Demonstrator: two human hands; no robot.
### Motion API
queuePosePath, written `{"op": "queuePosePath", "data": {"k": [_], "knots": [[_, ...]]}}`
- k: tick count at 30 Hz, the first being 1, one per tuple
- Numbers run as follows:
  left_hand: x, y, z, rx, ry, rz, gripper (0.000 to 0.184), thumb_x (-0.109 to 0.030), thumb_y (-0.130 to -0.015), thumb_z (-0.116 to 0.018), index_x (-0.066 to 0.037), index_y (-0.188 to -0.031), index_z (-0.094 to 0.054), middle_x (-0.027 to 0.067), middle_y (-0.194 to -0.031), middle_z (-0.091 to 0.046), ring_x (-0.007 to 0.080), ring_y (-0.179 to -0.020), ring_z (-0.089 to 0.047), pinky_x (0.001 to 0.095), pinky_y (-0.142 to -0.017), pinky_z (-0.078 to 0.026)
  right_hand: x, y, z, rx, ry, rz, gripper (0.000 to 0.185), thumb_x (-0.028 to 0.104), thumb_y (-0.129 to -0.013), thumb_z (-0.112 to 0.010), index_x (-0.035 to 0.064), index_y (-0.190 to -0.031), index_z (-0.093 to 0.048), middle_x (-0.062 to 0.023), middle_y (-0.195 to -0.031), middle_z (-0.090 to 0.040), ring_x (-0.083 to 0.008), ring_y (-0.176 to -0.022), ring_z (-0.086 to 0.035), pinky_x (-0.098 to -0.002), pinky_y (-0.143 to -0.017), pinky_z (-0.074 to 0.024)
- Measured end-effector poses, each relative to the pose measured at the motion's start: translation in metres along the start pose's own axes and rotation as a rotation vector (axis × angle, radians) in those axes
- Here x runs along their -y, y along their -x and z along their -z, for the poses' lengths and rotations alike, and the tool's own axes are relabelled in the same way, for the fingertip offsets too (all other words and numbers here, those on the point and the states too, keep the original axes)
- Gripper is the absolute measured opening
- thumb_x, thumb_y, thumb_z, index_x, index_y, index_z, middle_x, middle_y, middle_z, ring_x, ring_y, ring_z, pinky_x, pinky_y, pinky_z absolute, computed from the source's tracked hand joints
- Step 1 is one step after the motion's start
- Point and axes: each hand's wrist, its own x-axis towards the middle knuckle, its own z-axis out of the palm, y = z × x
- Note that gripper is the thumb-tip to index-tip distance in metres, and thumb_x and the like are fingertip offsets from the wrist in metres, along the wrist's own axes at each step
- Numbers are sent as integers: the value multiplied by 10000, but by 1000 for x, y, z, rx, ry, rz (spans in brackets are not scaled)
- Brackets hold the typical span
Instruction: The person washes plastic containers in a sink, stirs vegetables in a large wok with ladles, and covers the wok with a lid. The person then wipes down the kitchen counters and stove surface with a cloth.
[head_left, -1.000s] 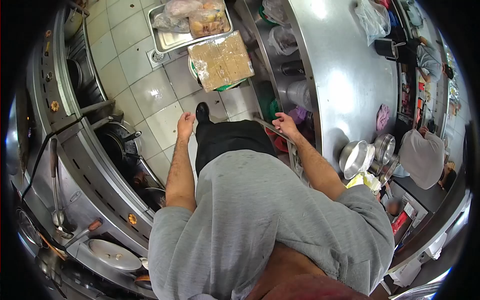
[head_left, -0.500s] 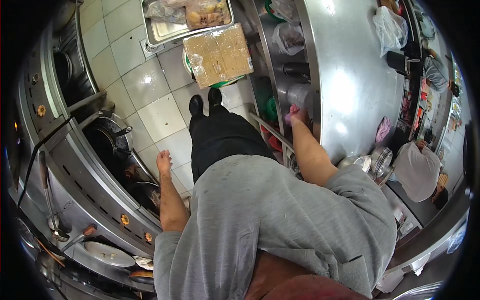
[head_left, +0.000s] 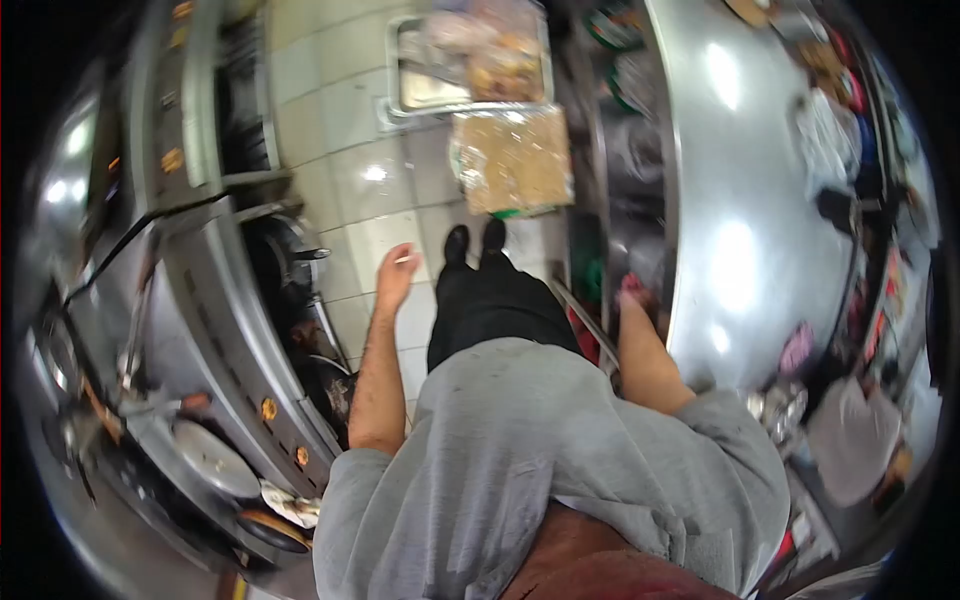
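Note:
My left hand (head_left: 398,275) hangs in front of the cooking range, over the tiled floor. Its fingers look loosely bent and apart, though blurred; a small pale streak shows among them. My right hand (head_left: 632,292) is at the open shelving beneath the steel counter, with its fingers curled. Something pink shows at that hand, too blurred to name. Ahead of my shoes, a taped cardboard box (head_left: 515,165) sits above something green and white. Beyond it lies a metal tray (head_left: 397,75) with plastic bags of food (head_left: 500,70).
The steel counter (head_left: 725,200) runs along my right, with a plastic bag (head_left: 828,140) and a pink cloth (head_left: 797,347) on it. A person in grey (head_left: 852,440) is beyond. On my left are the range (head_left: 215,310), pans and an oval white plate (head_left: 213,457).
The view has swung, so the floor, box and tray now sit farther right and lower. My left hand has moved forward. My right hand stays by the shelving.

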Motion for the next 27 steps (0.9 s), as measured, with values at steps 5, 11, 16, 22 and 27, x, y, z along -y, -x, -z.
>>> {"op": "queuePosePath", "data": {"k": [5, 11, 16, 22, 27], "knots": [[-190, 68, 49, 332, 309, -259, 150, -74, -744, -686, -43, -882, -636, 38, -990, -544, 149, -961, -521, 279, -816, -447, -35, 80, -44, 229, 733, -157, 301, 297, -858, -541, 53, -1027, -489, -76, -841, -557, -203, -678, -591, -334, -553, -489], [-230, 139, 73, 111, 39, -475, 213, -137, -743, -698, -57, -930, -633, 49, -915, -549, 153, -795, -528, 282, -732, -437, -57, 278, -160, 1171, 1277, -62, 231, 215, -862, -556, 49, -1012, -495, -31, -784, -508, -141, -589, -547, -257, -486, -440], [-176, 175, 64, -201, -532, -328, 327, -274, -792, -630, -90, -1057, -579, 132, -995, -536, 298, -945, -531, 376, -805, -440, -69, 307, -216, 1330, 1299, 169, 149, 118, -844, -536, 40, -965, -496, -15, -729, -482, -94, -538, -477, -193, -428, -367], [-138, 209, 71, -169, -443, -95, 402, -300, -796, -617, -97, -1135, -539, 141, -1055, -526, 308, -1008, -519, 384, -844, -437, -108, 313, -233, 1385, 1371, 39, 116, 135, -835, -529, 70, -930, -513, 10, -689, -480, -90, -522, -471, -193, -418, -358], [-119, 218, 103, -245, -395, -30, 421, -314, -809, -608, -100, -1162, -525, 142, -1077, -521, 301, -1020, -510, 369, -854, -430, -180, 376, -205, 1633, 1718, 255, 291, 187, -818, -572, 55, -1076, -545, -14, -765, -552, -109, -580, -536, -209, -486, -412]]}}
